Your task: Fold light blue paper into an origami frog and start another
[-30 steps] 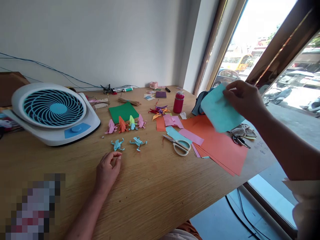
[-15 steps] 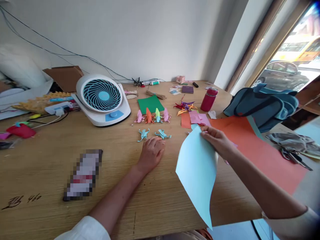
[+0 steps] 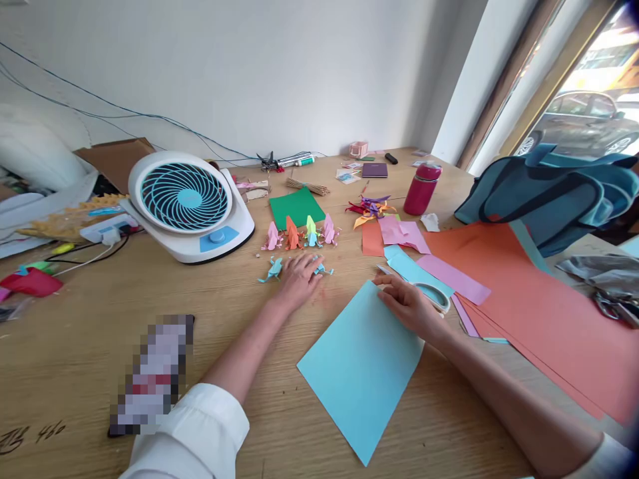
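A light blue paper sheet point(image 3: 362, 362) lies flat on the wooden table point(image 3: 239, 313) in front of me. My right hand point(image 3: 407, 303) rests on its far corner, fingers curled down on the paper, just in front of the scissors point(image 3: 434, 296). My left hand point(image 3: 298, 278) lies flat on the table with fingers stretched out. It sits between two small blue folded paper figures point(image 3: 272, 269) and partly covers one. A row of several coloured folded figures point(image 3: 299, 233) stands behind them.
A white and blue desk fan point(image 3: 187, 203) stands at the left. Orange sheets point(image 3: 529, 299), pink and blue scraps, a green sheet point(image 3: 294, 206), a red bottle point(image 3: 422, 189) and a blue bag point(image 3: 549, 193) fill the right. A pixelated dark object point(image 3: 152, 376) lies near left.
My right hand has brought the blue sheet down from the air and laid it flat on the table. My left hand slid forward between the two blue figures.
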Demonstrator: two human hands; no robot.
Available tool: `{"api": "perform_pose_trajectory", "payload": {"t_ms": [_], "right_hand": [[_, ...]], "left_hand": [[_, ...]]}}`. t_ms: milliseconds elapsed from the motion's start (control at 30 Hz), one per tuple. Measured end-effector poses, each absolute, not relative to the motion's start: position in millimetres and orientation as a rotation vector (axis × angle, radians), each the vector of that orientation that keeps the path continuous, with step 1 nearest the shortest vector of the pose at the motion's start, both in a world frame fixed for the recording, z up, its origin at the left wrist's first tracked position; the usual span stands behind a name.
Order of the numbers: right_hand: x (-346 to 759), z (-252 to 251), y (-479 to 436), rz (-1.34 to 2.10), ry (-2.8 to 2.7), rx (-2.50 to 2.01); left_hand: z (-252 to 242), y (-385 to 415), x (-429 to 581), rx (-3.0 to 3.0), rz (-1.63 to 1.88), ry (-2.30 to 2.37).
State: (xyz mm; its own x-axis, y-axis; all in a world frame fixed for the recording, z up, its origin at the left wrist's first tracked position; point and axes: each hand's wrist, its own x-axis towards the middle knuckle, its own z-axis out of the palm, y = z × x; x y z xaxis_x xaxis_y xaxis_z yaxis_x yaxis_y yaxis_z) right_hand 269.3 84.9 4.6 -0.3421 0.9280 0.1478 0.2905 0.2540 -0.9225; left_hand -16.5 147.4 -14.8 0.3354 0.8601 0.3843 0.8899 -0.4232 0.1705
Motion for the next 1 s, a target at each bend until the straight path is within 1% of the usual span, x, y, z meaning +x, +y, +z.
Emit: {"api": "perform_pose_trajectory", "payload": {"t_ms": [200, 300, 400, 500, 633, 733, 867, 1000], "right_hand": [[255.2, 2.6, 78.8, 1.099, -1.798, -1.107], [249.8, 5.5, 78.6, 1.058, -1.802, -1.151], [244.6, 7.8, 83.5, 1.026, -1.795, -1.156], [239.3, 7.0, 89.1, 0.975, -1.73, -1.129], [234.9, 2.8, 90.1, 0.988, -1.582, -1.096], [236.8, 0.4, 86.8, 1.017, -1.566, -1.071], [242.8, 0.3, 81.5, 1.057, -1.636, -1.062], [245.7, 3.2, 76.4, 0.949, -1.807, -1.075]], "left_hand": [[-8.6, 150.6, -27.2, -2.407, -0.71, -1.729], [-0.7, 130.8, -20.8, -2.425, -0.867, -1.715], [12.0, 99.0, -12.3, -2.695, -1.08, -1.75], [23.4, 69.4, -8.7, -2.857, -1.198, -1.987], [28.0, 54.3, -15.7, -2.958, -1.075, -2.222], [25.3, 57.3, -26.1, -2.93, -1.167, -2.362], [23.4, 62.5, -37.8, -2.821, -1.219, -2.455], [23.9, 64.1, -44.1, -2.71, -1.172, -2.439]]}}
